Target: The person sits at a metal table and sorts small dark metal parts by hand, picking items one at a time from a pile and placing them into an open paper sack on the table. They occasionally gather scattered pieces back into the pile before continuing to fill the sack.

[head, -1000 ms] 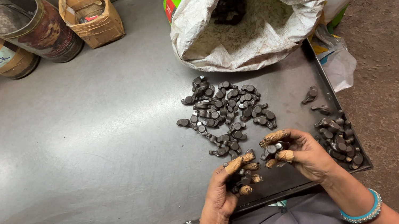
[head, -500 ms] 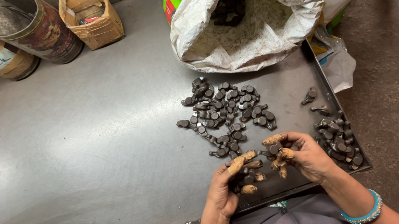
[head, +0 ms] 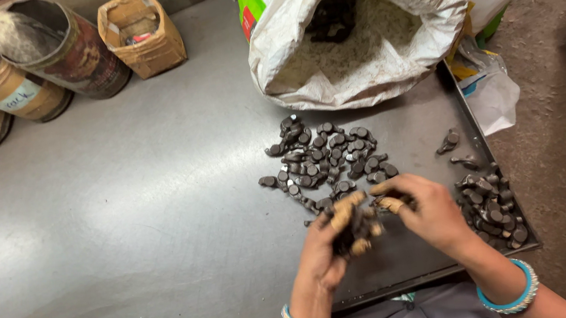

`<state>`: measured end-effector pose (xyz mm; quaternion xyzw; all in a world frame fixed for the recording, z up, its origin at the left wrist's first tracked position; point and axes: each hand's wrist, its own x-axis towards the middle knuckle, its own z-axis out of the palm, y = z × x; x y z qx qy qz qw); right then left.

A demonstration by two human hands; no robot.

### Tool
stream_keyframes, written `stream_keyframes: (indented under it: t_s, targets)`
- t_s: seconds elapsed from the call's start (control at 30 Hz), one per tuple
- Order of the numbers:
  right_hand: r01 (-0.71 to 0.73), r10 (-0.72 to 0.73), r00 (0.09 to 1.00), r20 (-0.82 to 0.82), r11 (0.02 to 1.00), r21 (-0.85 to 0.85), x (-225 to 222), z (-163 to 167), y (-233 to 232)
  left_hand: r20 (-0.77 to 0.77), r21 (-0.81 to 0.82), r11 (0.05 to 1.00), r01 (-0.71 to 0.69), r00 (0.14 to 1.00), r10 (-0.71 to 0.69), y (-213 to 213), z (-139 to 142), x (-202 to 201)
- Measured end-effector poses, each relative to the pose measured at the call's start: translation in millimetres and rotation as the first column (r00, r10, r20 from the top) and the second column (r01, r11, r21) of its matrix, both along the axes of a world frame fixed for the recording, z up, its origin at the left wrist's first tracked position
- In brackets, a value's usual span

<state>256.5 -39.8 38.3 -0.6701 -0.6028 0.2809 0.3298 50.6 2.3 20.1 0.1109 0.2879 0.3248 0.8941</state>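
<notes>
My left hand (head: 328, 245) is cupped near the front edge of the grey metal table (head: 119, 232) and holds a handful of small dark metal parts (head: 355, 225). My right hand (head: 426, 215) sits just to its right, fingertips pinching one or two of the same parts. Both hands have taped fingertips. A loose pile of dark metal parts (head: 325, 156) lies just beyond the hands. A second heap (head: 489, 201) rests at the table's right edge, beside my right wrist.
An open white sack (head: 360, 23) with more dark parts inside stands at the back right. Rusty tins (head: 61, 46) and a small brown box (head: 139, 33) line the back left. Plastic bags (head: 490, 90) hang off the right edge over the dirt floor.
My hands have closed together a little. The left hand has gathered more parts into its palm and lifted slightly off the table.
</notes>
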Motion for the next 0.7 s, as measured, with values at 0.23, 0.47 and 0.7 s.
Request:
stream_keyframes:
  t_s: [0.23,0.47,0.7]
  targets:
    - [-0.225,0.165,0.934,0.317,0.961,0.163,-41.4,-15.6,12.8,0.208,0.165,0.953,-0.253,0.954,0.217,145.8,55.2,82.7]
    - [-0.180,0.131,0.923,0.361,0.978,0.104,-36.7,-15.9,9.7,-0.008,0.417,0.872,-0.258,0.958,0.287,185.0,83.3,97.9]
    - [0.035,-0.036,0.999,-0.022,0.999,-0.031,-7.2,-29.5,-7.1,-0.328,0.669,0.742,-0.050,0.876,0.354,77.0,49.1,10.0]
